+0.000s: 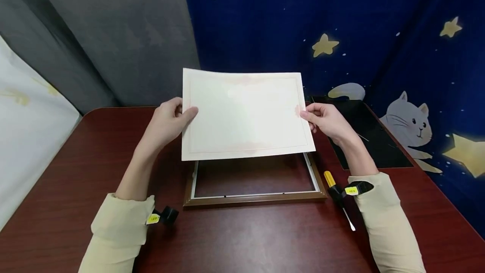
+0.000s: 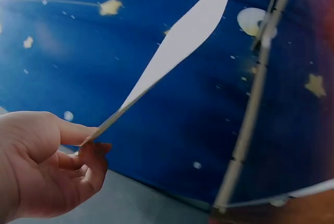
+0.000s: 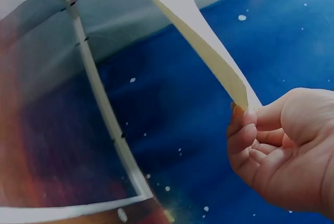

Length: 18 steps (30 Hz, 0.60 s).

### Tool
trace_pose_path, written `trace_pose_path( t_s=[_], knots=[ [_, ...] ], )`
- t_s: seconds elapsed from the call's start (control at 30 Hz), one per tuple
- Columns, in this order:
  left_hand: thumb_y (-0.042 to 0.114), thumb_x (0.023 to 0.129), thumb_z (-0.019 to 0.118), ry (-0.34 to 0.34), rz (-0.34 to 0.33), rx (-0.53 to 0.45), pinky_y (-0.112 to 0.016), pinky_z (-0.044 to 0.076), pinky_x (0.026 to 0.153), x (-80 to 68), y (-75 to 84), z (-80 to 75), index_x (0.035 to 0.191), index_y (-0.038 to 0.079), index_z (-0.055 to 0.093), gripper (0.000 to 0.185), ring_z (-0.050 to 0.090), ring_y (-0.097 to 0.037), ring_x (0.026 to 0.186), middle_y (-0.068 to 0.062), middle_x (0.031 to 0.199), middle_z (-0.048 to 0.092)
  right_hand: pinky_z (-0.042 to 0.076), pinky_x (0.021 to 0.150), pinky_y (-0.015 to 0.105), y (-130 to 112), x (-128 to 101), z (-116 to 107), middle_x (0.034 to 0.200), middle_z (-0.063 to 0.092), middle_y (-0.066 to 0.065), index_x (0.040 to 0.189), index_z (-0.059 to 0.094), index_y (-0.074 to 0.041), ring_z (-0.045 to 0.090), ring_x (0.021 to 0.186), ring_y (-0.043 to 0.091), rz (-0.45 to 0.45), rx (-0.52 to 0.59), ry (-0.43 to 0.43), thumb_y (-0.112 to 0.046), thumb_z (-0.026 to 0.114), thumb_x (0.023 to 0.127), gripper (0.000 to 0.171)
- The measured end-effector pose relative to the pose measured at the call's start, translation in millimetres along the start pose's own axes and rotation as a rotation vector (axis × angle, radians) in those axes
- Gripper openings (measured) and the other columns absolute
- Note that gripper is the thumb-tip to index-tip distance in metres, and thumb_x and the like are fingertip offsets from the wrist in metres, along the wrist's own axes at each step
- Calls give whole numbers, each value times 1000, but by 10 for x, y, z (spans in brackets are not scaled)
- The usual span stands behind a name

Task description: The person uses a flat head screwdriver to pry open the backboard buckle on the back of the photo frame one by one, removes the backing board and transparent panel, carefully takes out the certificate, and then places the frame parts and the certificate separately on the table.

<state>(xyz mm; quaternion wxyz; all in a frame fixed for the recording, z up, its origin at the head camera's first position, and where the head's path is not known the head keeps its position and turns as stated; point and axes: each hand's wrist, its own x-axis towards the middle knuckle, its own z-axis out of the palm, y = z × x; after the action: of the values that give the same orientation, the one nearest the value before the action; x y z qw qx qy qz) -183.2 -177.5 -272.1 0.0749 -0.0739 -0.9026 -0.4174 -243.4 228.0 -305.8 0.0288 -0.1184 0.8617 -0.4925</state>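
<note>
Both hands hold a cream sheet of paper (image 1: 244,115) level above the open picture frame (image 1: 254,198), the left hand (image 1: 166,123) pinching its left edge and the right hand (image 1: 327,120) its right, keeping it flat. A screwdriver (image 1: 338,197) lies just beside the frame's right edge; the table (image 1: 57,188) offers room in front.

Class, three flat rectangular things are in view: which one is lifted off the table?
The cream sheet, pinched at its side edges by left hand and right hand; the wooden frame and black panel lie flat.
</note>
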Motion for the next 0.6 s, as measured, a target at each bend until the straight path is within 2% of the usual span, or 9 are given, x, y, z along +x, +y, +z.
trace_pose_path(
  t_s=[0.07, 0.13, 0.2, 0.33, 0.47, 0.6],
  knots=[
    [34, 104, 58, -29, -24, 13, -31, 39, 53, 54, -112, 46, 99, -1, 58, 35, 45, -21, 61, -8, 71, 49, 46, 58, 26, 35, 22, 10, 76, 56, 6, 112, 59, 7, 52, 64, 19, 28, -14, -10, -22, 60, 104, 30],
    [31, 104, 59, -67, -43, 1, -32, 40, 54, 101, -212, 95, 99, 0, 60, 32, 47, -21, 60, -6, 69, 51, 47, 59, 27, 68, 41, 18, 75, 55, 7, 110, 59, 6, 52, 64, 19, 49, -36, -22, -23, 60, 104, 30],
    [30, 104, 59, -113, -68, -2, -32, 38, 52, 141, -301, 140, 96, 1, 58, 29, 45, -20, 57, -6, 67, 47, 48, 60, 29, 95, 55, 28, 74, 56, 7, 108, 60, 6, 52, 64, 19, 67, -54, -34, -24, 61, 103, 30],
    [27, 105, 57, -201, -122, -18, -33, 38, 54, 201, -450, 228, 101, 1, 58, 26, 47, -20, 59, -5, 68, 48, 49, 63, 35, 172, 96, 63, 70, 57, 7, 105, 62, 4, 52, 63, 18, 98, -107, -79, -28, 62, 103, 32],
    [24, 106, 56, -252, -134, -13, -34, 40, 57, 230, -562, 298, 100, 0, 57, 25, 50, -25, 62, -4, 65, 46, 50, 63, 37, 230, 125, 91, 69, 57, 7, 100, 63, 3, 53, 64, 21, 105, -148, -125, -27, 62, 103, 30],
    [22, 106, 55, -290, -133, -30, -37, 47, 64, 266, -638, 366, 99, 0, 55, 23, 55, -28, 69, -7, 70, 51, 51, 63, 35, 295, 139, 93, 71, 56, 7, 98, 62, 2, 53, 66, 22, 114, -148, -161, -26, 62, 103, 28]
  ],
)
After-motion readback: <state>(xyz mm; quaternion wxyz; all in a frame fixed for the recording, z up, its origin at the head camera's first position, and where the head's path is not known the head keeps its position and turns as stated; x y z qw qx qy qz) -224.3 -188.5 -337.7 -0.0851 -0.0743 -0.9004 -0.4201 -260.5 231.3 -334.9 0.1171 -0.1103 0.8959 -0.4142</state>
